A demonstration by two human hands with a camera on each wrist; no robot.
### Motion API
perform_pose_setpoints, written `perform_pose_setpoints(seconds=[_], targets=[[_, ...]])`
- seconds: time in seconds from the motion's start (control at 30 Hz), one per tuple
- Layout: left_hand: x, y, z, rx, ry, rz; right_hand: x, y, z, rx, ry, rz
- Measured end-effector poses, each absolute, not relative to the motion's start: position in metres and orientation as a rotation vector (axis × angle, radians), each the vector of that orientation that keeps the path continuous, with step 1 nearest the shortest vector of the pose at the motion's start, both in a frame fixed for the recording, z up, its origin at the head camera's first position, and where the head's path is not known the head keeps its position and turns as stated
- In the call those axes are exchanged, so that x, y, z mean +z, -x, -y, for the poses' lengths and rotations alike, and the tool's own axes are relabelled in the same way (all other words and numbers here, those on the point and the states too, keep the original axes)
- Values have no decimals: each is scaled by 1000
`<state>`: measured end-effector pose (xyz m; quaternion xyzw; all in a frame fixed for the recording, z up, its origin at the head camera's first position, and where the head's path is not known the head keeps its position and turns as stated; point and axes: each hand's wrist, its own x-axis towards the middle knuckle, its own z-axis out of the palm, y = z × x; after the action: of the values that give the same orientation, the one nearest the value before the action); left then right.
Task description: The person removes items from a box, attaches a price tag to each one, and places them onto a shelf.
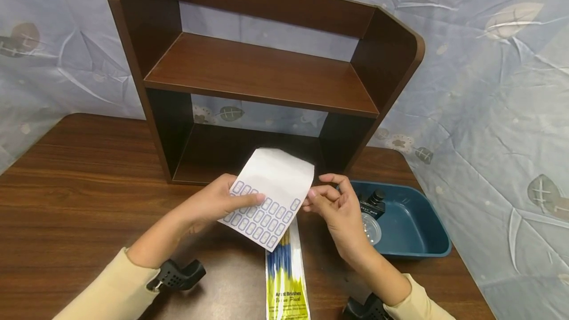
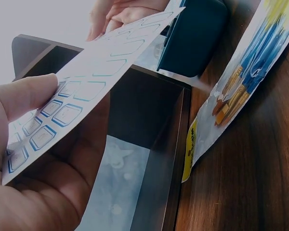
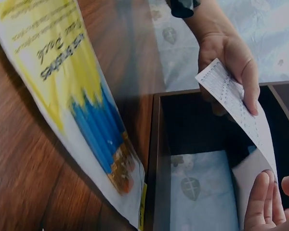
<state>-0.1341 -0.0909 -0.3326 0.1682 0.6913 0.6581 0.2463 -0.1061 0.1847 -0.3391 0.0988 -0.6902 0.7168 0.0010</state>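
A white sheet of blue-bordered label stickers (image 1: 284, 174) is held up above the table, its far end curving. My left hand (image 1: 213, 201) grips its left side, thumb on the printed face and fingers underneath, as the left wrist view shows. At the sheet's right edge is my right hand (image 1: 340, 216). In the right wrist view its fingertips (image 3: 262, 187) touch the sheet, while the thumb stands a little apart. Below the sheet lies a clear pack of artist brushes (image 1: 286, 270) with blue and yellow printing, partly covered by the sheet in the head view.
A brown two-tier shelf (image 1: 262, 73) stands behind the hands on the wooden table (image 1: 80, 177). To the right sits a blue bin (image 1: 413, 226) with a small black box (image 1: 372, 209) and a clear round plastic piece (image 1: 371, 228) inside. Patterned fabric hangs behind.
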Motion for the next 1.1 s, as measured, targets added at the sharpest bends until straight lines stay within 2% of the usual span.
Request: perform_pose_setpoints(seconds=[0.4,1.1], targets=[[-331,132,90,1836,-448,-1932,-341,102,-185,1769,-566,2370],[-329,127,89,1831,-519,-1966,-340,102,-183,1546,-633,2441]])
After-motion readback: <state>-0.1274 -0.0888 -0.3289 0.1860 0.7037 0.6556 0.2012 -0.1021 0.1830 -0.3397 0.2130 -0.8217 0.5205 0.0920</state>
